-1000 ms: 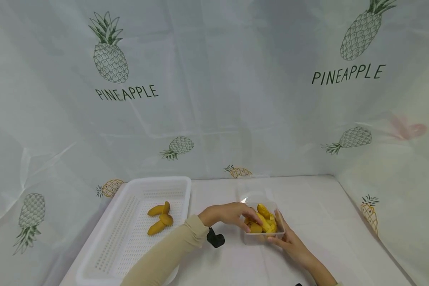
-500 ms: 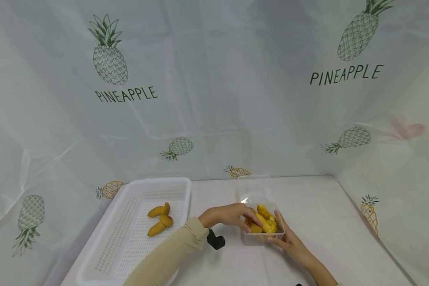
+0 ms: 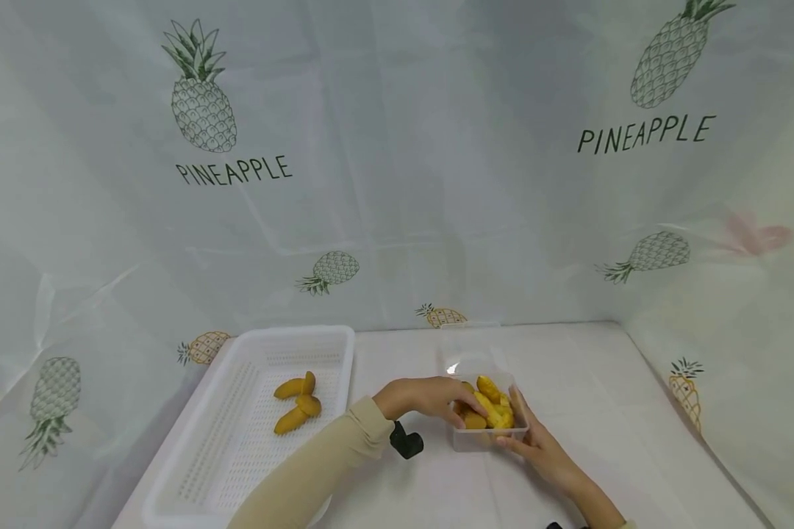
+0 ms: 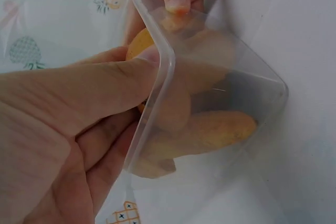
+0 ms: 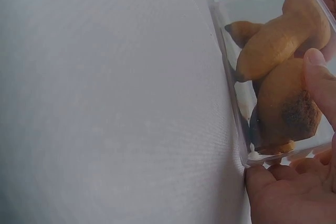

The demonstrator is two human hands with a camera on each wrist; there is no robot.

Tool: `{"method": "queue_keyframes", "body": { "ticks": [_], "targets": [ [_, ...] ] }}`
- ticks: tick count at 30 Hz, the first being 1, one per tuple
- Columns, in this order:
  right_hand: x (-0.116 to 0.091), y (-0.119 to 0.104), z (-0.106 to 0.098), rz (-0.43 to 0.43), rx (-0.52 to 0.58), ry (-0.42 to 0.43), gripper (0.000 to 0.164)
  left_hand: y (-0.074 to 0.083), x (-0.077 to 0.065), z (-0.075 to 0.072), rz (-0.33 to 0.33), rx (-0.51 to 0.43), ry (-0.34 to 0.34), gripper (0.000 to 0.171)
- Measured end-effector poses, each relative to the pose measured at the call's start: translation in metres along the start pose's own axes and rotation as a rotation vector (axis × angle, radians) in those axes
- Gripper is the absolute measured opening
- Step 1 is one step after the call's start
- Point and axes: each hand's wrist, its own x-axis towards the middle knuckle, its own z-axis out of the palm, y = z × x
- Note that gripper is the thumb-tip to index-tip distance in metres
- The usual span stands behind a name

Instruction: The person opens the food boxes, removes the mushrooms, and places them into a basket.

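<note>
In the head view, a clear plastic box (image 3: 470, 441) filled with yellow-brown mushrooms (image 3: 496, 416) stands right of centre. My left hand (image 3: 430, 395) reaches over its left rim and grips a mushroom (image 4: 138, 42) inside; the thumb overlaps the mushroom by the rim in the left wrist view. Around the box's right side, my right hand (image 3: 542, 450) holds it, thumb at the front wall. The right wrist view shows several mushrooms (image 5: 275, 43) through the clear wall, one with a dark, rough end. My left fingertips are partly hidden among the mushrooms.
The box's clear lid (image 3: 473, 351) lies open behind it. Left of my left arm stands a white perforated tray (image 3: 348, 360) holding two mushrooms (image 3: 291, 420). A pineapple-print sheet (image 3: 397, 184) rises at the table's back and sides. A black wrist camera (image 3: 406, 442) hangs under my left wrist.
Both hands keep their places at the box, with my left hand shifting only very slightly. The tray and its mushrooms stay as they were.
</note>
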Motion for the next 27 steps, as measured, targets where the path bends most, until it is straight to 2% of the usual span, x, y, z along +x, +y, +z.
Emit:
{"method": "queue_keyframes", "body": {
  "ticks": [4, 13, 22, 27],
  "targets": [
    [0.0, 0.0, 0.0, 0.006, 0.012, -0.006, 0.095, 0.001, 0.0, 0.0, -0.006, -0.023, 0.002, 0.043],
    [0.001, 0.0, 0.0, 0.003, 0.009, -0.003, 0.093, -0.005, 0.002, 0.001, 0.086, -0.112, 0.029, 0.042],
    [0.0, -0.002, 0.0, 0.024, 0.011, -0.001, 0.094, -0.003, 0.0, -0.001, 0.08, -0.157, 0.036, 0.042],
    [0.0, -0.003, 0.0, 0.026, 0.013, -0.004, 0.094, -0.001, -0.003, -0.009, 0.081, -0.187, 0.058, 0.041]
  ]
}}
